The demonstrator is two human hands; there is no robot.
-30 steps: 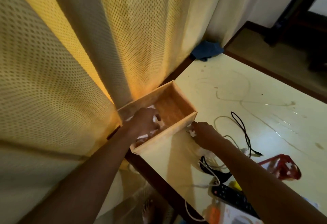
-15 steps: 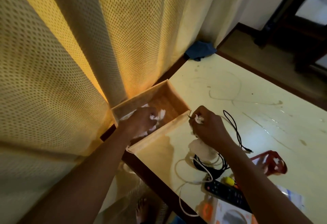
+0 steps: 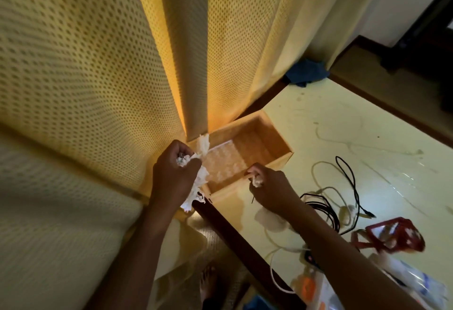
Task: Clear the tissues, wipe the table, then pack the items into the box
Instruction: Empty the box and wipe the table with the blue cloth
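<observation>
Since it left the box (image 3: pixel 275 135), left hand (image 3: pixel 174 179) grips tissues (image 3: pixel 203 145).

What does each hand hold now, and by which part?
The left hand grips a bunch of crumpled tissues around its middle; the right hand pinches a small tissue wad in its fingertips.

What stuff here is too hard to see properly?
Head view, red item: motion blur, cannot tell what it is.
Head view, white packets: blurred, cut off by the bottom-right edge.
Head view, tissue scrap: mostly hidden inside the right hand.
Head view, tissues: middle covered by the left hand.
</observation>
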